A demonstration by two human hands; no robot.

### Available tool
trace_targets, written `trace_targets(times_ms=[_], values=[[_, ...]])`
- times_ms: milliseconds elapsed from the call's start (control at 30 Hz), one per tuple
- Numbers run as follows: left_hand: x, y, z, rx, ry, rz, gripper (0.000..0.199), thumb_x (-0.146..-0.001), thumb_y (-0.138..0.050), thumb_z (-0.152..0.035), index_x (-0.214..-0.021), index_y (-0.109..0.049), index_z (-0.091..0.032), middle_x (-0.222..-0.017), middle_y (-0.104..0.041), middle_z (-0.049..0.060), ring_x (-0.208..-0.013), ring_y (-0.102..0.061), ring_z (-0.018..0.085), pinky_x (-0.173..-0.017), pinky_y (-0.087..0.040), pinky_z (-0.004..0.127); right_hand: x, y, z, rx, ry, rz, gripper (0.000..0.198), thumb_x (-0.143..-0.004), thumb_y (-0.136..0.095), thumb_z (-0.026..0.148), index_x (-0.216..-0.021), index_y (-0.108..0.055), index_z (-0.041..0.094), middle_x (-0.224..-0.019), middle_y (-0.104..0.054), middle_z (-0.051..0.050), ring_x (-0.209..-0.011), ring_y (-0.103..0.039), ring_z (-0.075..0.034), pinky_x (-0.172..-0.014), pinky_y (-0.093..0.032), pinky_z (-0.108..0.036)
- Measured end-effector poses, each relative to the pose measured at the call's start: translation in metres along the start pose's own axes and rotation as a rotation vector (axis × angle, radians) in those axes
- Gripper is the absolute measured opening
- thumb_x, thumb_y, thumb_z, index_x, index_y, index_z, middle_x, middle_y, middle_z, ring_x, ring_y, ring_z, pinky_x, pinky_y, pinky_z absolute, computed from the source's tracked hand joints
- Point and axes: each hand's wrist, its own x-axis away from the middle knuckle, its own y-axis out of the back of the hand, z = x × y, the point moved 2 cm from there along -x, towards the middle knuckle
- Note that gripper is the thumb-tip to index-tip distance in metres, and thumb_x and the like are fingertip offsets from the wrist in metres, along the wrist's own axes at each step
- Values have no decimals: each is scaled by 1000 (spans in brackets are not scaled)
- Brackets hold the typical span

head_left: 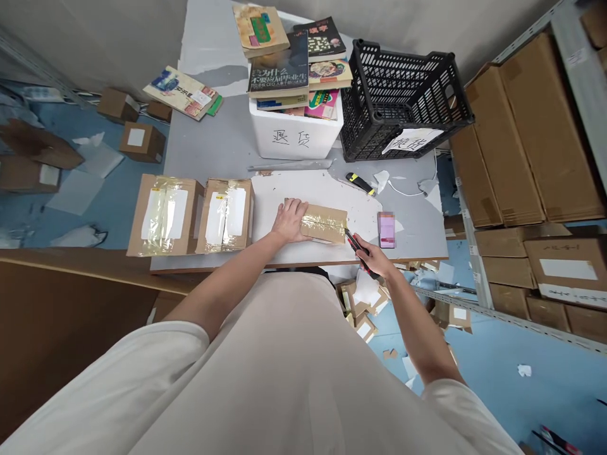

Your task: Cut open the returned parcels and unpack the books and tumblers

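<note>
A small cardboard box (332,218) with clear yellowish tape along its top lies on the table in front of me. My left hand (289,221) rests over its left end, the fingers lying across the box and pressing on it. In my right hand (372,256) is a black and red utility knife (356,243), gripped in closed fingers. The knife's tip meets the right end of the box near the tape. Whether the blade is in the cardboard I cannot tell. A phone (386,230) lies just right of my right hand.
Two taped boxes, a larger one (159,218) and a smaller one (225,215), stand at left. Behind are a white bin (294,136) heaped with books, a black crate (408,104) and a yellow-black cutter (360,183). Shelves of cartons (516,139) rise at right.
</note>
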Motion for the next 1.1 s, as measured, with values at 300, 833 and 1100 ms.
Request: trace_targets(times_ms=[300,833,1100], values=[[7,1,-3,7,83,-21,107,-54,-76,-63,-141,-34,-15,-138,-40,22,-133,-30,40,-106,-27,56,31,11,-14,13,1,-2,69,-84,-58,32,-149,-33,28,-81,-61,2,-47,-51,-6,-43,-45,-20],[76,-4,-14,276,350,10,52,-92,-38,-35,-141,-43,-16,-104,-66,10,-96,-63,23,-87,-49,36,-78,-86,40,-650,174,-321,49,-69,-66,52,-105,-45,26,-119,-60,-3,-59,-55,-5,-51,-52,-22],[38,9,-4,167,280,-94,61,-84,-48,-33,-141,-41,-12,-136,-50,16,-125,-47,30,-105,-40,44,-43,-93,28,-715,140,-303,52,-65,-73,50,-102,-53,21,-102,-65,-3,-65,-57,-8,-59,-55,-25]])
